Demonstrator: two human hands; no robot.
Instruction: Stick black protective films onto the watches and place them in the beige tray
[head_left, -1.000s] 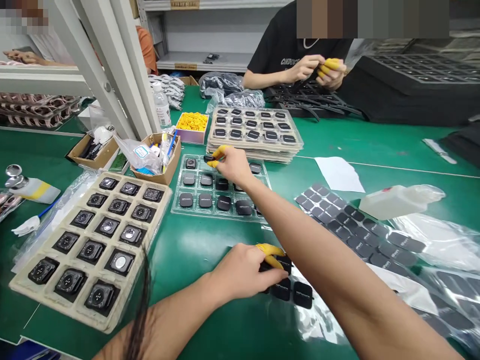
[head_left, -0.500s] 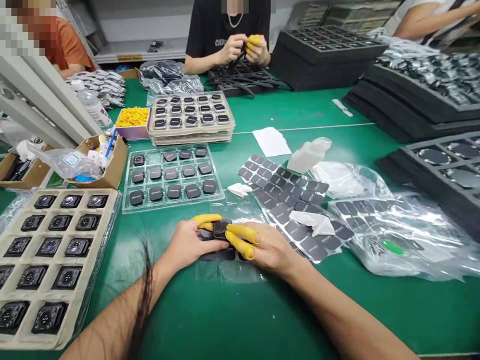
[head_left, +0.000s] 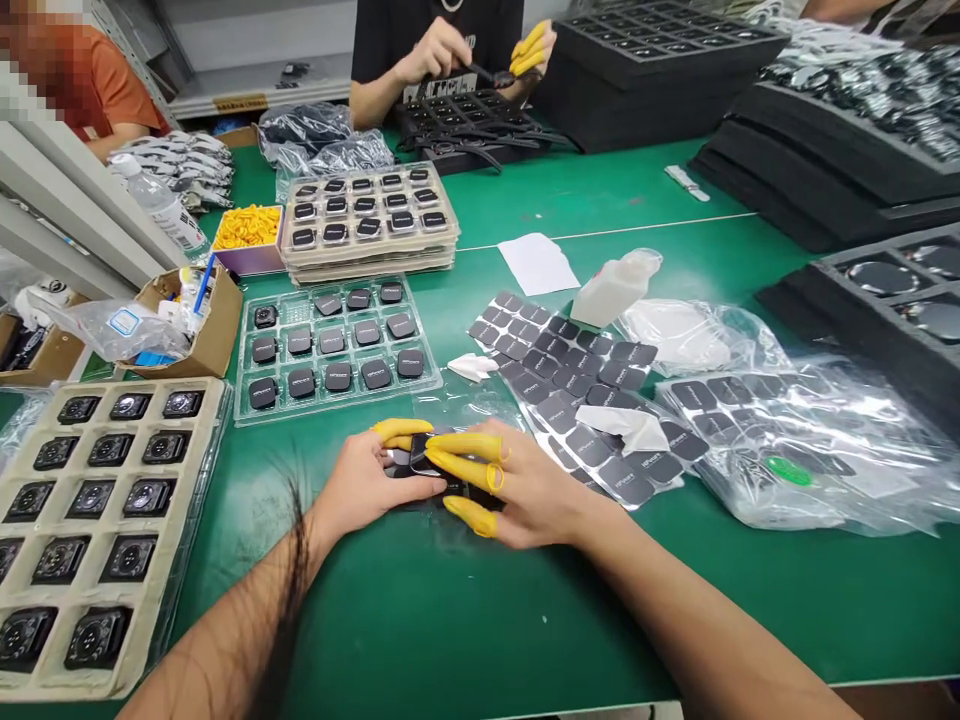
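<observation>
A black square watch case (head_left: pixel 420 457) is pinched between the thumb and yellow-capped fingers of my left hand (head_left: pixel 364 485), low over the table. My right hand (head_left: pixel 532 488) reaches in from the other side, yellow finger cots on its fingers and thumb. Two of its stretched fingers lie across the top of the case, while the thumb is spread apart, lower down. Dark square stickers and clear film (head_left: pixel 465 405) are under and behind my hands, largely covered by them. Just right lie sheets of dark square stickers (head_left: pixel 559 412).
A clear tray (head_left: pixel 300 312) of dark square pieces stands behind my hands; a beige tray (head_left: pixel 166 520) of watch cases is at left. Crumpled tissue (head_left: pixel 626 428), a white bottle (head_left: pixel 619 288) and bagged sheets (head_left: pixel 750 490) lie right. Across the table sits a co-worker (head_left: pixel 442 70).
My right hand's fingers have shifted left across the watch case, and its thumb has spread away. The view has shifted slightly. The co-worker's hands have moved apart.
</observation>
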